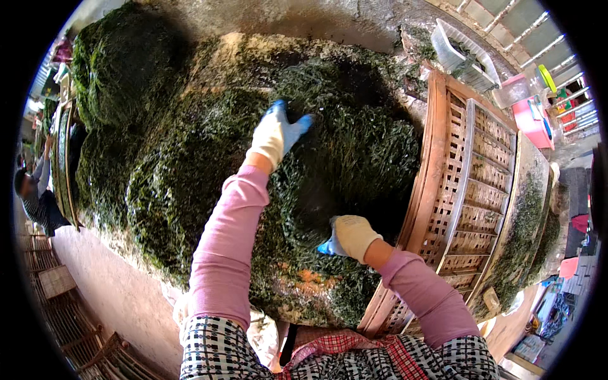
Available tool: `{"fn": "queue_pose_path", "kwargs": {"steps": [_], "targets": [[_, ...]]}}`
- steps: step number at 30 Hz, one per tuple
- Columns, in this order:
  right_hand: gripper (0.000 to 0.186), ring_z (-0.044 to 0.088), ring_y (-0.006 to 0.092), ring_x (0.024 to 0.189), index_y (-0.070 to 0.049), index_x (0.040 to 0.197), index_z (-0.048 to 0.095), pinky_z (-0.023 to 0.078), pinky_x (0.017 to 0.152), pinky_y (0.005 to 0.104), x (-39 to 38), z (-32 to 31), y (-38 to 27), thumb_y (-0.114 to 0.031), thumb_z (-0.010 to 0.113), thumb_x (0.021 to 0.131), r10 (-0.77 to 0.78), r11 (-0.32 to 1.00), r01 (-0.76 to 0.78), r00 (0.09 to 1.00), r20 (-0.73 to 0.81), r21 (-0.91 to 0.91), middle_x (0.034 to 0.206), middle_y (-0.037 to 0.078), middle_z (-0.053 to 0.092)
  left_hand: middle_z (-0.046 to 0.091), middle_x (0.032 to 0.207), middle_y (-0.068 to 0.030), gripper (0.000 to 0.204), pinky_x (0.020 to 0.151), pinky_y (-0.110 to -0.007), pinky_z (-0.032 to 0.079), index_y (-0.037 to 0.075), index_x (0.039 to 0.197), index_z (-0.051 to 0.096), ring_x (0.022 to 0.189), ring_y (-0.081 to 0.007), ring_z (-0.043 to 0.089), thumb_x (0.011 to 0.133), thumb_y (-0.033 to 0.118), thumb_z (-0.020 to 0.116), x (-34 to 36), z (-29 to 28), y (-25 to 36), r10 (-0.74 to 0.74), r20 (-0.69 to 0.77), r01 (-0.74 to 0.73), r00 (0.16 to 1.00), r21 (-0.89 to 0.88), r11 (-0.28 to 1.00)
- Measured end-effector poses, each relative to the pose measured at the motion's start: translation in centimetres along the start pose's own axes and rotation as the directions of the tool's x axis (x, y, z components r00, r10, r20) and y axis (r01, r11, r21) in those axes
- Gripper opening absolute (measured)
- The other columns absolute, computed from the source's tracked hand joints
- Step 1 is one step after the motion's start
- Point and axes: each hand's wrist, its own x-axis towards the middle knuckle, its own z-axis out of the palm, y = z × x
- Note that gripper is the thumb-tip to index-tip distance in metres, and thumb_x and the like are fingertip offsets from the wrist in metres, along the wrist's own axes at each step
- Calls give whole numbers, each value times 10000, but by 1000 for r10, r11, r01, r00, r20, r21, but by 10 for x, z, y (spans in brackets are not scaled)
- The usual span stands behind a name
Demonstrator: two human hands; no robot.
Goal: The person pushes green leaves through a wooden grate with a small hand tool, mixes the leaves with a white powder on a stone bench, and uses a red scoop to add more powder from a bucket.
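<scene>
A broad heap of dark green, stringy plant matter that looks like seaweed (190, 183) spreads before me. My left hand (278, 133), in a white glove with blue-coated fingers, lies on the upper middle of the heap. Its thumb and fingers are spread apart. Lower and to the right, my right hand (353, 237) wears the same kind of glove. Its fingers are curled into a clump of seaweed (310, 202), and their tips are partly hidden. Pink sleeves (228, 247) cover both my forearms.
Right of the heap stand stacked wooden-framed slatted racks (437, 183) with a pale frame (468, 171) on top. A clear plastic bin (462, 60) and a pink container (532, 120) sit at the far right. Another person (41, 196) is at the far left.
</scene>
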Motion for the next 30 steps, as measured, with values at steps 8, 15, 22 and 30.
{"fn": "queue_pose_path", "kwargs": {"steps": [8,15,22,30], "targets": [[549,710,325,911,-48,959,736,565,778,408,9,-32,-20,-569,693,793,127,992,-127,964,233,-13,931,163,729,211,1581,-168,807,1047,-474,466,290,1475,367,1399,-380,349,780,283,778,58,35,81,-362,61,340,930,225,913],[579,703,346,893,-33,965,726,556,775,417,8,-22,-18,-568,748,744,172,969,-180,983,59,168,927,185,722,585,1331,-89,551,1024,-396,474,170,1399,491,1269,-176,511,879,208,671,66,35,26,-143,139,118,980,178,977],[551,697,361,918,-28,882,755,550,804,399,5,-18,-13,-569,720,785,280,927,-299,953,113,226,937,219,711,712,1070,-52,553,798,-281,539,71,1324,567,872,-129,634,803,-78,678,-102,-31,26,-9,397,235,918,-525,818],[398,624,383,1060,-78,1195,659,500,917,422,-33,43,-1,-323,605,886,-78,973,127,967,-241,194,1152,221,655,703,1092,-29,576,894,-302,535,55,1242,589,946,-138,628,711,-71,774,-253,-5,-5,208,230,-76,951,-478,875]]}}
